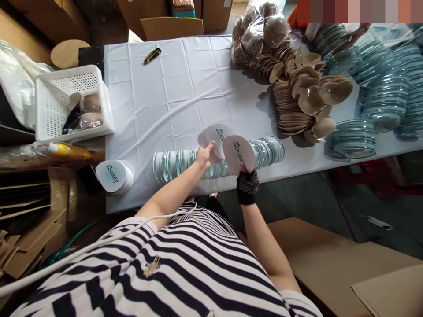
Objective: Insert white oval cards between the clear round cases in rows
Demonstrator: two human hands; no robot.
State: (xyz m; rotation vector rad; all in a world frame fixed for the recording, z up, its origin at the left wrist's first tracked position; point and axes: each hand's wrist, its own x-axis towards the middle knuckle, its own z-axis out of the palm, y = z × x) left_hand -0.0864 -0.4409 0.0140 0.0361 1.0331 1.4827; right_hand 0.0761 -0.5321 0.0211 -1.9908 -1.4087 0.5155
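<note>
Two printed cards held over bench edge.
Left hand [205, 154] pinched a white card [215, 137]; gloved right hand [247, 185] gripped the second card [238, 154], just above a row of glass discs [172, 165].

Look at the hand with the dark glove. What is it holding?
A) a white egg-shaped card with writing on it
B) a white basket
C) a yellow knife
A: the gloved right hand grips a white egg-shaped card with dark lettering, above the row of clear lids on the table.
</note>
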